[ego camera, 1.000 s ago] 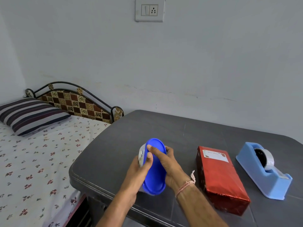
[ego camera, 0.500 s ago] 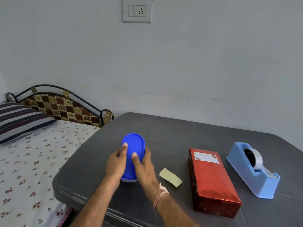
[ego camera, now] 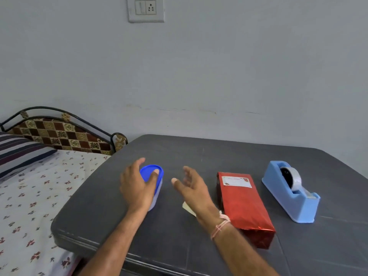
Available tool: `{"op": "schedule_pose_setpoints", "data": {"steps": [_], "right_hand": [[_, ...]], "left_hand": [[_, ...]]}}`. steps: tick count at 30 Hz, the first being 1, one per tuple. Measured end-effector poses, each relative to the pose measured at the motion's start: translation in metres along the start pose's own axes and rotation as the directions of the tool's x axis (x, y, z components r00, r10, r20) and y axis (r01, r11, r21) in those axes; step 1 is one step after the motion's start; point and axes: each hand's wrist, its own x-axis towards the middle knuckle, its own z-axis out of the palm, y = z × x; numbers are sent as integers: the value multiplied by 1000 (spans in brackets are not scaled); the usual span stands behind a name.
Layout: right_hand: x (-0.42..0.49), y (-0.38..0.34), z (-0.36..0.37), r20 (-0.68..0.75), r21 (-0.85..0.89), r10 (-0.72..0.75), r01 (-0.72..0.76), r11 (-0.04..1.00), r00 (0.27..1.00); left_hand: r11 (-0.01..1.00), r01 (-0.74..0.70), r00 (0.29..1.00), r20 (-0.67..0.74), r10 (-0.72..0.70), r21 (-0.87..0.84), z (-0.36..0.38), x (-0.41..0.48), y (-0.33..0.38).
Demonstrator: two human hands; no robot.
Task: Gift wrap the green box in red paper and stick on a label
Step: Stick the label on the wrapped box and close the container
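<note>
The box wrapped in shiny red paper (ego camera: 244,208) lies on the dark grey table (ego camera: 199,152), right of centre, with a white label (ego camera: 236,181) stuck on its far end. My right hand (ego camera: 192,189) hovers just left of it, fingers spread and holding nothing. My left hand (ego camera: 135,188) holds a small container with a blue lid (ego camera: 151,172) that stands on the table; the thumb lies on the lid and the fingers reach round its far side.
A light blue tape dispenser (ego camera: 290,193) with a roll of tape stands right of the red box. A pale scrap of paper (ego camera: 186,207) peeks out under my right wrist. A bed (ego camera: 35,196) with a striped pillow adjoins the table's left edge.
Both hands lowered the blue-lidded container onto the table. My right hand then let go of it and moved right, covering most of the paper scrap. My left hand stays on it.
</note>
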Motion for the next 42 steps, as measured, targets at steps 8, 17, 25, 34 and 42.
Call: {"op": "schedule_pose_setpoints", "data": {"steps": [8,17,25,34,42], "right_hand": [[-43,6,-173,-495,-575,-365,18,818,788],[-64,52,-279,-662,-274,53,-307,911,747],[-73,59,-288,-770,-283,15,-362,888,638],[-117,60,-329,-919,-202,-8,-453,868,394],[-106,62,-291,-786,-570,-416,-275,774,458]], "left_hand": [[947,93,826,556,98,-306,79,-91,97],[981,-74,721,670,176,-178,118,-139,107],[974,-88,695,688,209,-207,124,-132,103],[972,-72,678,704,214,-226,145,-124,110],[964,-2,667,718,198,-265,139,-129,117]]}}
